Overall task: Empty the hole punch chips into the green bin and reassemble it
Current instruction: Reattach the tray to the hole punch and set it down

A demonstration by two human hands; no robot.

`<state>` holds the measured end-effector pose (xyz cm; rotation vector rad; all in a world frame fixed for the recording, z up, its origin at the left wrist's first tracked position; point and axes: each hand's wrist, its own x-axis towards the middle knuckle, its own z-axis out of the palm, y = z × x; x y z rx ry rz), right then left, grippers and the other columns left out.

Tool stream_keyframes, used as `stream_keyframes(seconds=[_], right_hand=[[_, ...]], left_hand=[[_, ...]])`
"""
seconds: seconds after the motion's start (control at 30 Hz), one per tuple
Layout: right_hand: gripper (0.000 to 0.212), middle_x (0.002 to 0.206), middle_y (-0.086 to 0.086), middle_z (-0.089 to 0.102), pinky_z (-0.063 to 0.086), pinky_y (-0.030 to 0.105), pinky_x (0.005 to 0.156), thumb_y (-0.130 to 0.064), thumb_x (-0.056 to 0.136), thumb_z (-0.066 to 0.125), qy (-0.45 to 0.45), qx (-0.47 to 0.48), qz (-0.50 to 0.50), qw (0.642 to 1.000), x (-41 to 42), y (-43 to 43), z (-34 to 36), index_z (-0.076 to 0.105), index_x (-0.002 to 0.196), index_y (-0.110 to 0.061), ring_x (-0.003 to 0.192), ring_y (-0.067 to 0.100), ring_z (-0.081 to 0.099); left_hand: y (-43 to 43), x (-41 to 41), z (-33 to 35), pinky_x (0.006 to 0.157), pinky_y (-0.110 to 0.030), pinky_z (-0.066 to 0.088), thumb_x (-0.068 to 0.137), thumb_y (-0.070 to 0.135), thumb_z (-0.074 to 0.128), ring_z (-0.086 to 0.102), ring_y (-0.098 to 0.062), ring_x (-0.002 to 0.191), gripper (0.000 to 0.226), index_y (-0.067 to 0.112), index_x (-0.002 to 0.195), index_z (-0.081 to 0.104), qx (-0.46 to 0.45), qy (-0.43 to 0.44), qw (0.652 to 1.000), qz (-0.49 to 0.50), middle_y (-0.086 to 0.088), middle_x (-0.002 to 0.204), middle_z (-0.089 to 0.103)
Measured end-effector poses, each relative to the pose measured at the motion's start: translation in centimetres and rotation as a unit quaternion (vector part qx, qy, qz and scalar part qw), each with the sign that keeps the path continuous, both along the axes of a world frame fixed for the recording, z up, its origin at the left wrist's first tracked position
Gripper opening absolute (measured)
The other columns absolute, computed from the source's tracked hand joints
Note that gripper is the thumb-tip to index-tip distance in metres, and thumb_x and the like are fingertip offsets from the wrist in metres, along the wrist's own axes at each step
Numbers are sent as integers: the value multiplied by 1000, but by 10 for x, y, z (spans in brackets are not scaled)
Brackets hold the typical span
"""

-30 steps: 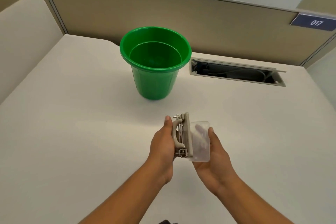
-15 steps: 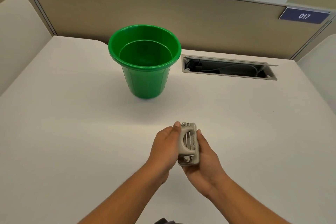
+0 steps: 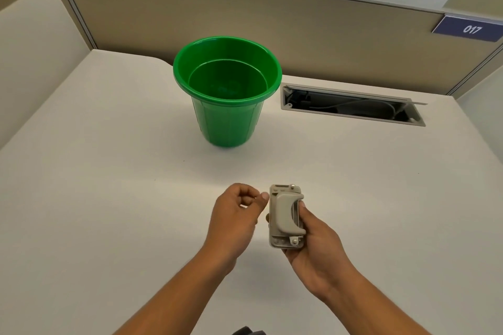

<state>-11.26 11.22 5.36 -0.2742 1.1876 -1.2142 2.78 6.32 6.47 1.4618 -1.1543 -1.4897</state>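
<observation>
While the right hand (image 3: 313,242) holds the grey hole punch (image 3: 285,216) above the desk's (image 3: 95,185) near edge, near mid-width, the left hand (image 3: 235,215) sits just beside it on the left. Right hand: palm under the punch, thumb on its right side near the lever, fingertips wrapped round the left edge, so the fingers are clamped on the body. Punch is lever-side up, long axis running away from the person; the chip tray cannot be seen from this angle. Left hand: fingers loosely curled, thumb tip at or nearly at the punch's left edge; cannot tell whether it actually touches, and nothing is visibly pinched in it. Green bin (image 3: 227,92) stands upright on the desk toward the far edge, well apart from both hands, mouth open; contents at the bottom too faint to make out. Cable tray cutout (image 3: 351,105) is recessed in the desk just right of the bin, along the far edge. Blue "017" label (image 3: 469,28) on the partition at the far right corner.
</observation>
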Motion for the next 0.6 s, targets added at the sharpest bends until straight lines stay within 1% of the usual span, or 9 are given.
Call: stream_keyframes(seconds=[0.07, 0.17, 0.2, 0.27, 0.33, 0.37, 0.4, 0.47, 0.6], right_hand=[[35, 108, 11, 75, 55, 31, 67, -29, 100, 43, 23, -8, 8, 1000, -1, 0, 4, 75, 110, -16, 87, 20, 71], [36, 119, 19, 71, 49, 44, 81, -29, 100, 43, 56, -25, 35, 997, 1, 1, 9, 70, 117, -14, 111, 44, 63], [35, 118, 20, 71, 50, 45, 81, -29, 98, 46, 68, -33, 42, 996, 1, 1, 11, 71, 116, -13, 113, 47, 60], [34, 115, 20, 72, 54, 48, 81, -29, 93, 52, 98, -52, 59, 992, -1, 1, 14, 72, 114, -13, 109, 45, 64], [28, 111, 21, 73, 56, 54, 85, -23, 92, 55, 135, -66, 74, 986, -5, 0, 20, 73, 110, -11, 104, 43, 67], [25, 108, 20, 74, 58, 52, 83, -22, 91, 58, 155, -71, 75, 982, -8, -1, 22, 75, 106, -11, 100, 39, 69], [24, 105, 19, 76, 60, 45, 78, -24, 87, 63, 172, -75, 76, 979, -10, -2, 24, 77, 102, -12, 94, 33, 71], [31, 99, 16, 77, 59, 30, 69, -32, 76, 70, 191, -82, 83, 975, -14, -2, 27, 78, 97, -11, 87, 26, 73], [30, 88, 12, 79, 56, 24, 63, -31, 69, 72, 198, -87, 87, 972, -16, 0, 26, 79, 88, -9, 78, 22, 74]], left_hand=[[3, 6, -3, 62, -24, 55, 85, 35, 71, 68, -10, 65, 15, 23, 94, 70, 31, 17, 999, -42, 2, 81, 74], [10, 6, -3, 69, -28, 59, 90, 23, 66, 74, -18, 80, 12, 23, 93, 77, 45, 68, 991, -106, -3, 88, 79], [12, 4, -2, 70, -29, 60, 90, 18, 65, 74, -21, 82, 14, 22, 91, 79, 41, 76, 991, -101, -4, 88, 79], [13, 4, -1, 67, -26, 59, 89, 12, 64, 75, -22, 79, 17, 20, 88, 79, 38, 83, 993, -75, -6, 85, 79], [13, 6, -1, 65, -26, 58, 89, 10, 65, 74, -24, 77, 16, 17, 86, 79, 37, 86, 994, -64, -10, 84, 79], [13, 7, -1, 65, -27, 59, 89, 11, 66, 74, -25, 75, 14, 15, 85, 79, 35, 89, 993, -65, -13, 84, 78], [13, 7, 0, 64, -27, 58, 89, 12, 67, 73, -25, 71, 12, 12, 84, 78, 34, 90, 993, -65, -15, 82, 78], [14, 7, -1, 60, -26, 56, 87, 12, 69, 69, -19, 64, 11, 5, 81, 75, 34, 92, 993, -59, -14, 76, 74], [14, 5, -2, 57, -25, 55, 85, 10, 71, 63, -18, 61, 14, -4, 83, 70, 36, 90, 994, -49, -13, 73, 69]])
